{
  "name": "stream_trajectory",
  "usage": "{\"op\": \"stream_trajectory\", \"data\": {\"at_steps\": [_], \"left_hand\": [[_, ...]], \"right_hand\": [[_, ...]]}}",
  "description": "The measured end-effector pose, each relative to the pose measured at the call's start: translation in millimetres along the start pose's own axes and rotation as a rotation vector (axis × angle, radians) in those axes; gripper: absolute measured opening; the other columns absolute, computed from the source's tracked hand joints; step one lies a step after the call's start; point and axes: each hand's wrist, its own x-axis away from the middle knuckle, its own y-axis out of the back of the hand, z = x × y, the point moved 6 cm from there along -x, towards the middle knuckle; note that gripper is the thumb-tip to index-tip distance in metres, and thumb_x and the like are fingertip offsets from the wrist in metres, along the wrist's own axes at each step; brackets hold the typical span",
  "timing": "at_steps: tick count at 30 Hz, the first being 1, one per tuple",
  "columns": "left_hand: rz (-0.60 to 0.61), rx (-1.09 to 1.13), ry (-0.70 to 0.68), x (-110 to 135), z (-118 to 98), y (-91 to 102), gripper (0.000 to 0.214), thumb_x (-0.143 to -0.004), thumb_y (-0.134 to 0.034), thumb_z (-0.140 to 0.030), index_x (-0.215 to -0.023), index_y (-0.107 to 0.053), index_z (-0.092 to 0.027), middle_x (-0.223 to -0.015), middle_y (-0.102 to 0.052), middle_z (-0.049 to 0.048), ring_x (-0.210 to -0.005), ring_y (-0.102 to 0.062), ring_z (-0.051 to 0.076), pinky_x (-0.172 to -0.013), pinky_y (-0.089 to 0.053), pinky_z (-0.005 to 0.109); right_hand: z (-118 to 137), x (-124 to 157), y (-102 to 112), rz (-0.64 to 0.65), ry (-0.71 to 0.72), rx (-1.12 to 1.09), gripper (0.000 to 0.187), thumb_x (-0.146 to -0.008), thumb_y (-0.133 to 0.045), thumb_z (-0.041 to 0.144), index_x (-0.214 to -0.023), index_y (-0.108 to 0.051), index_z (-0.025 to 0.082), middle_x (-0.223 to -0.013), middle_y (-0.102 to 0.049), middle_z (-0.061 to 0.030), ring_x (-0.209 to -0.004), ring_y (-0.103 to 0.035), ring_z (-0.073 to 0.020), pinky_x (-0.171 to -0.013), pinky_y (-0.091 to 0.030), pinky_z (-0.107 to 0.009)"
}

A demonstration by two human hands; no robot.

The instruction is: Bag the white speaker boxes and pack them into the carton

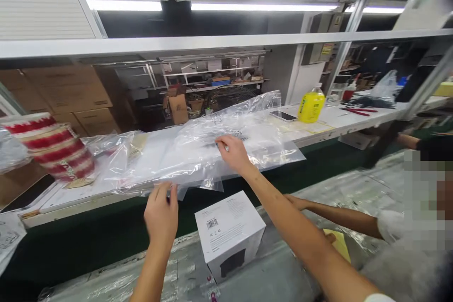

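A pile of clear plastic bags (191, 151) with dark print lies on the white bench shelf. My right hand (233, 152) is over the middle of the pile, thumb and fingers pinched together on a plastic bag. At the pile's front edge is my left hand (162, 214), fingers bent and thumb apart, with a gap between them. Its fingertips are close to the bag edge, and nothing shows in them. Below and between my arms, a white printed box (230, 226) with a barcode sits on the plastic-covered lower surface.
A red-and-white striped cup (53, 146) stands at left. Along the shelf to the right are a phone (283, 116), a yellow liquid bottle (311, 104) and red-handled pliers (359, 111). A co-worker's hand (299, 202) reaches in behind my right forearm, near a yellow sheet (340, 245).
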Motion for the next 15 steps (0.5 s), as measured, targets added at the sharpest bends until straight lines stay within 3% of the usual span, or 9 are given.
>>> {"op": "stream_trajectory", "data": {"at_steps": [1, 3, 6, 8, 11, 15], "left_hand": [[-0.040, -0.092, 0.046, -30.3, -7.5, -13.3, 0.047, -0.095, -0.042, -0.040, -0.114, -0.070, -0.008, -0.126, -0.067, 0.0208, -0.122, -0.059, 0.034, -0.103, -0.046, 0.044], [0.072, -0.204, 0.147, -77.3, -8.5, -44.3, 0.044, -0.089, -0.053, -0.041, -0.103, -0.073, -0.005, -0.118, -0.068, 0.0266, -0.123, -0.055, 0.041, -0.101, -0.044, 0.049], [0.169, -0.218, 0.195, -107.5, 0.9, -66.4, 0.029, -0.086, -0.058, -0.036, -0.085, -0.076, -0.013, -0.096, -0.075, 0.0189, -0.105, -0.065, 0.037, -0.092, -0.048, 0.045], [0.125, -0.210, 0.193, -113.7, 2.0, -64.7, 0.028, -0.089, -0.055, -0.034, -0.088, -0.076, -0.015, -0.101, -0.076, 0.0145, -0.102, -0.067, 0.032, -0.092, -0.047, 0.040], [0.038, -0.195, 0.206, -126.9, -7.7, -51.2, 0.035, -0.093, -0.049, -0.037, -0.100, -0.077, -0.016, -0.107, -0.076, 0.0125, -0.100, -0.068, 0.029, -0.089, -0.048, 0.037], [-0.056, -0.221, 0.206, -152.2, -22.8, -8.9, 0.034, -0.092, -0.047, -0.027, -0.106, -0.076, -0.015, -0.078, -0.073, 0.0069, -0.078, -0.067, 0.025, -0.077, -0.047, 0.034]], "right_hand": [[-4.7, -21.0, -16.7, 0.077, 0.045, 0.098, 0.030, -0.096, -0.044, 0.013, -0.112, -0.069, 0.014, -0.114, -0.068, -0.0112, -0.107, -0.063, -0.0221, -0.096, -0.048, -0.034], [-12.4, -50.6, -47.5, 0.222, 0.139, 0.268, 0.034, -0.097, -0.049, 0.016, -0.127, -0.064, 0.013, -0.134, -0.059, -0.0162, -0.124, -0.054, -0.0268, -0.106, -0.042, -0.039], [-27.0, -72.5, -78.5, 0.369, 0.236, 0.449, 0.051, -0.095, -0.062, 0.034, -0.142, -0.053, 0.015, -0.151, -0.041, -0.0207, -0.139, -0.037, -0.0349, -0.113, -0.031, -0.047], [-38.7, -80.8, -89.3, 0.427, 0.266, 0.520, 0.051, -0.096, -0.061, 0.040, -0.142, -0.053, 0.017, -0.145, -0.046, -0.0211, -0.134, -0.040, -0.0361, -0.110, -0.031, -0.048], [-51.3, -93.9, -94.6, 0.468, 0.296, 0.496, 0.034, -0.102, -0.051, 0.037, -0.128, -0.063, 0.019, -0.123, -0.060, -0.0173, -0.117, -0.052, -0.0312, -0.098, -0.038, -0.041], [-60.8, -117.0, -92.0, 0.495, 0.285, 0.473, 0.036, -0.107, -0.037, 0.033, -0.117, -0.067, 0.016, -0.114, -0.062, -0.0150, -0.110, -0.054, -0.0271, -0.091, -0.038, -0.035]]}}
